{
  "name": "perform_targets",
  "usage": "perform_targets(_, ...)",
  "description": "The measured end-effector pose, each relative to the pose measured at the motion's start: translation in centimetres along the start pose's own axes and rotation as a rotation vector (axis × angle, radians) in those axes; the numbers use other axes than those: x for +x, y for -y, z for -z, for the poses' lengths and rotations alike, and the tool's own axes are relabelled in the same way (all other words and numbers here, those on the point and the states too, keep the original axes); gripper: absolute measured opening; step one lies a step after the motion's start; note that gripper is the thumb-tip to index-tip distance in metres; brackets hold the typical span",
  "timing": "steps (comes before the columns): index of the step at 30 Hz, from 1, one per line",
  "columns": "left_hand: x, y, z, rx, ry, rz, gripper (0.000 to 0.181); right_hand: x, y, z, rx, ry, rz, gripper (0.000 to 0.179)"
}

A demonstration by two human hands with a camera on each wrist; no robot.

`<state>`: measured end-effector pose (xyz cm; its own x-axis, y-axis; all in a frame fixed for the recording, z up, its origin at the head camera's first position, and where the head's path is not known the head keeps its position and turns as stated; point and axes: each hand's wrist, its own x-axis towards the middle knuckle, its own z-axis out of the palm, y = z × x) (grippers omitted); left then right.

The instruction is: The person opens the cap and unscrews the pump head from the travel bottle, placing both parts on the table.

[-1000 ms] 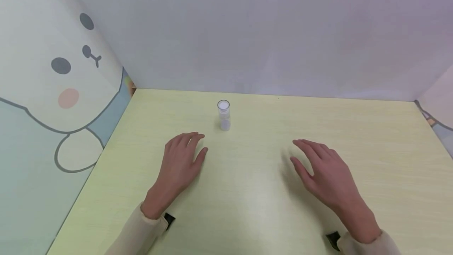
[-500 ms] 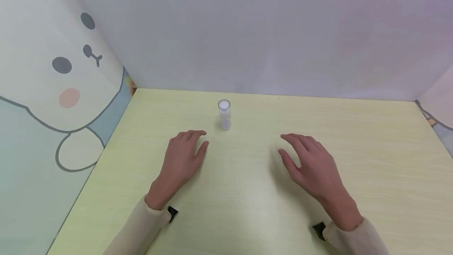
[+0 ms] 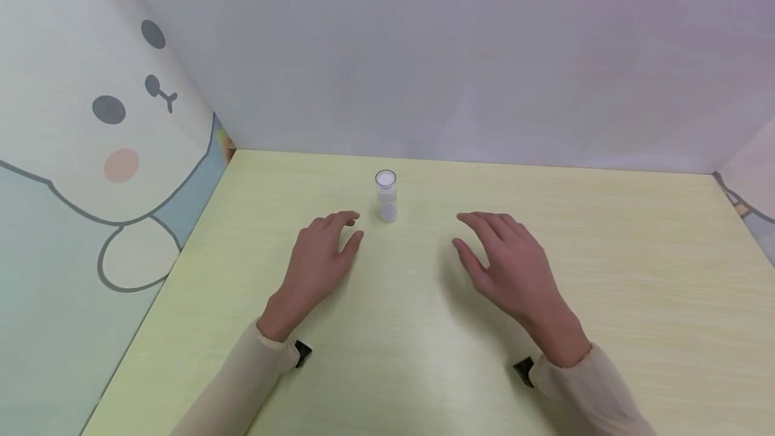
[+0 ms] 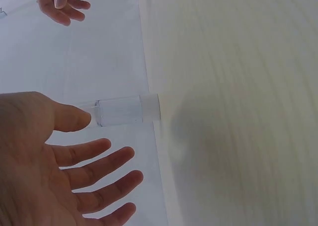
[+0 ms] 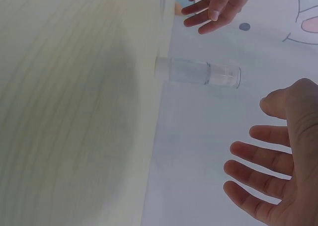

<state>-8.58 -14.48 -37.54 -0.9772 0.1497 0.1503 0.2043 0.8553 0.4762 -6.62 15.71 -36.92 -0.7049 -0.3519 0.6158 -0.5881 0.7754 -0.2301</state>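
Note:
A small clear cylindrical bottle (image 3: pixel 386 198) with a white base stands upright on the table, toward its back edge. It also shows sideways in the left wrist view, where the bottle (image 4: pixel 121 111) is partly covered by the thumb, and in the right wrist view as a bottle (image 5: pixel 191 72). My left hand (image 3: pixel 317 258) hovers just left and in front of it, fingers relaxed and spread, holding nothing. My right hand (image 3: pixel 514 264) is over the table to the right of the bottle, farther off, thumb apart from loosely bent fingers, nothing held.
The pale wood-grain table (image 3: pixel 393 355) ends at a plain light wall (image 3: pixel 424 52) behind the bottle. On the left is a panel (image 3: pixel 54 234) with a cartoon animal print; another printed panel (image 3: pixel 753 173) borders the right side. A small black item (image 3: pixel 525 372) shows at the right cuff.
Both hands have moved forward toward the bottle. My right hand has travelled clearly leftward, while the left has shifted slightly right. The bottle stays where it stands.

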Motion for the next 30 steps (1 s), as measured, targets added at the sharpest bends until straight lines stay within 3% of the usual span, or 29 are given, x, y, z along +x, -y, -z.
perform_targets(15,1.7,-0.6,-0.6,-0.050,-0.025,0.040,0.037,2.8,0.5,-2.5,0.043,0.040,-0.041,0.038)
perform_targets(30,3.2,-0.7,-1.7,-0.084,-0.016,0.071,0.038,5.3,1.0,-4.5,0.131,0.090,-0.199,0.038)
